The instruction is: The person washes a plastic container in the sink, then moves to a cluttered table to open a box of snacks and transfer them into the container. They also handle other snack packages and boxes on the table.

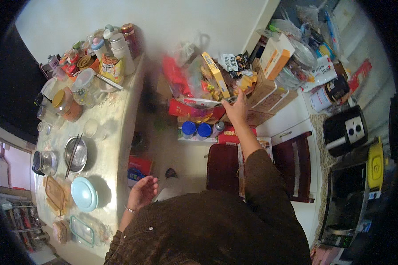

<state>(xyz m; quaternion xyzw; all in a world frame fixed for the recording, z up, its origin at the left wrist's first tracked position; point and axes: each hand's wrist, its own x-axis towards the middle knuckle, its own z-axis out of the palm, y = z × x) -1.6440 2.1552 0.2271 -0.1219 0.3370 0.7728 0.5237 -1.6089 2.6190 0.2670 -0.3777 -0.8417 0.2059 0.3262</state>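
My right hand point(236, 106) reaches out to a heap of packaged food in front of me. Its fingers are at the lower end of a long yellow box point(216, 75), beside an orange packet point(246, 84); whether they grip anything cannot be told. A black-and-white packet point(230, 63) lies behind, and a red bag point(199, 110) is to the left of the hand. My left hand point(143, 191), with a bracelet at the wrist, hovers near the table's edge, fingers loosely curled and holding nothing.
On the left, a table point(111, 132) bears a metal bowl point(75, 154) with chopsticks, a light-blue lidded container point(84, 194), jars and bottles. Blue-lidded containers point(189, 128) stand below the heap. At right are dark wooden chairs point(223, 167), cartons point(268, 96) and a counter with an air fryer point(345, 131).
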